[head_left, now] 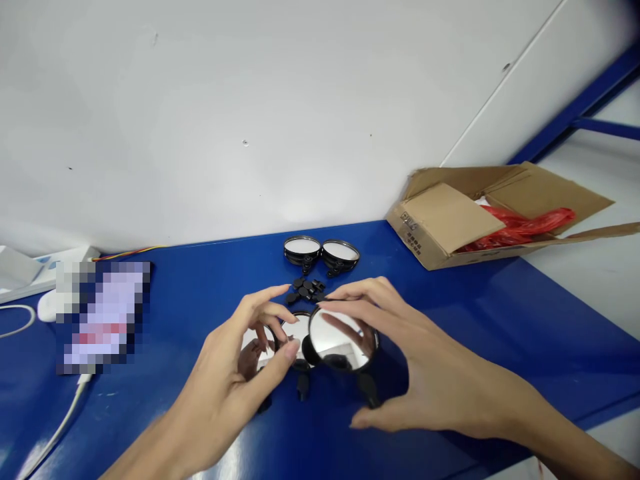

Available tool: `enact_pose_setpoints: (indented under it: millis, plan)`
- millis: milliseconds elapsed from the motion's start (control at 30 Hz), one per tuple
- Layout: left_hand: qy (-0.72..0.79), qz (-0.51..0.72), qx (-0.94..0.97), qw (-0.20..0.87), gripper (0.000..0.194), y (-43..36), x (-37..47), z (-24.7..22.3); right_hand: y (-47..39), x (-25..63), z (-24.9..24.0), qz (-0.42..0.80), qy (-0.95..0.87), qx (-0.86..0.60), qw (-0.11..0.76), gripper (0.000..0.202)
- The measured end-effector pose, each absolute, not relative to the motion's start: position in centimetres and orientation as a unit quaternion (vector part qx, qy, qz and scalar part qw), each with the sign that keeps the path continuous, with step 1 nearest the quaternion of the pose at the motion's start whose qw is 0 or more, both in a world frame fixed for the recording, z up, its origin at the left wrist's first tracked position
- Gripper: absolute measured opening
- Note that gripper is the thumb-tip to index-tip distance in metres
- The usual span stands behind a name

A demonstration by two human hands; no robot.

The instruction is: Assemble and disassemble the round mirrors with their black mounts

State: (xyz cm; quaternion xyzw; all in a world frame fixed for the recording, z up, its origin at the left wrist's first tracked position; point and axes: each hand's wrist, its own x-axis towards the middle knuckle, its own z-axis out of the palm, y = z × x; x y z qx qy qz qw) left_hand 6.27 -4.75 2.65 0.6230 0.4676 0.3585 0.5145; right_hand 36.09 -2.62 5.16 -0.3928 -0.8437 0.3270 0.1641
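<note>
Three round mirrors with black rims and black stems are near my hands on the blue table. My right hand [430, 360] grips the right mirror [340, 337], fingers on its top rim and thumb by its black stem. My left hand [225, 373] is curved with fingers apart over the left mirror [265, 340] and the middle mirror [299, 328]; it holds nothing that I can see. Just beyond the fingertips lies a small pile of black parts [306, 290]. Farther back, two more mirrors [302, 246] [341, 251] sit side by side.
An open cardboard box [425, 240] with red plastic [520, 223] stands at the back right. On the left lie a phone [107, 313] with a white cable [63, 423] and a white rounded device [53, 305]. A white wall [225, 120] rises behind the blue table [185, 287].
</note>
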Motion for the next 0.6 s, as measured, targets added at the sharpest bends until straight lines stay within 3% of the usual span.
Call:
enact_pose_setpoints:
  millis: [133, 467, 533, 600]
  plan:
    - [0.506, 0.356, 0.661, 0.426, 0.044, -4.1, 5.6, 2.5, -3.8, 37.6, 4.5, 0.287, -0.806, -0.496, 0.148, 0.093]
    - [0.51, 0.226, 0.758, 0.338, 0.052, -3.8, 5.1, 2.5, -4.6, 37.5, 3.3, 0.28, -0.792, -0.528, 0.127, 0.097]
    - [0.512, 0.24, 0.752, 0.339, 0.044, -3.8, 5.0, 2.5, -4.9, 37.2, 4.4, 0.257, -0.801, -0.514, 0.166, 0.083]
    - [0.518, 0.259, 0.741, 0.341, 0.036, -3.8, 4.9, 2.3, -5.4, 36.4, 6.0, 0.25, -0.804, -0.486, 0.233, 0.055]
